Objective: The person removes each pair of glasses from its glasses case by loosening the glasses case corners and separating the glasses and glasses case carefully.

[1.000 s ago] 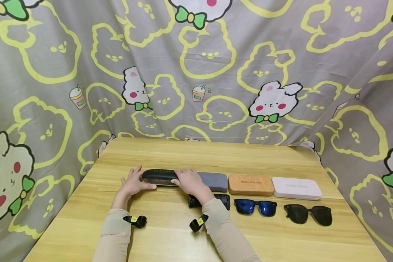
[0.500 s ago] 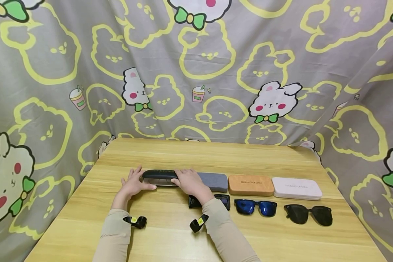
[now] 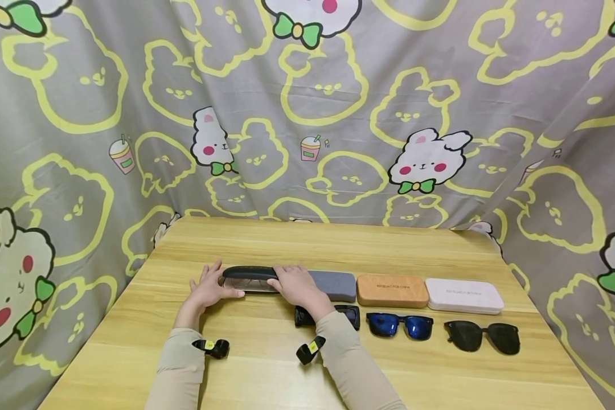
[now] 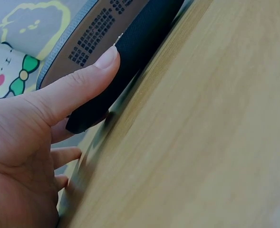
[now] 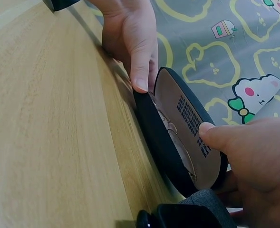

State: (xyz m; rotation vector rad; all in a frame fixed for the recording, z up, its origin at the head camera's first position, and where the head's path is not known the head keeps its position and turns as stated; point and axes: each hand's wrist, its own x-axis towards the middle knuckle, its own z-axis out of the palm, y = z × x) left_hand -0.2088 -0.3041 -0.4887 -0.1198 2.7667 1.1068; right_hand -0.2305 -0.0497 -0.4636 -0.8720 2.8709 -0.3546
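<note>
A black glasses case (image 3: 251,272) lies on the table with its lid partly raised. Inside it, thin metal-framed glasses (image 5: 171,127) rest in the base, seen in the right wrist view. My left hand (image 3: 208,287) holds the case's left end, its thumb (image 4: 85,85) on the base's front rim. At the other end, my right hand (image 3: 298,283) grips the lid (image 5: 189,121), thumb against the brown lining printed with dark characters. Its other fingers go behind the lid, mostly out of sight.
Right of the black case, a blue-grey case (image 3: 334,286), an orange case (image 3: 392,290) and a white case (image 3: 464,295) form a row. Before them lie black sunglasses (image 3: 349,317), partly behind my right wrist, blue-lensed sunglasses (image 3: 400,326) and dark sunglasses (image 3: 484,336). A patterned curtain (image 3: 338,188) surrounds the table.
The lettering on the black case's lid has gone from view as the lid tilts slightly further up and back. Both hands keep nearly the same places.
</note>
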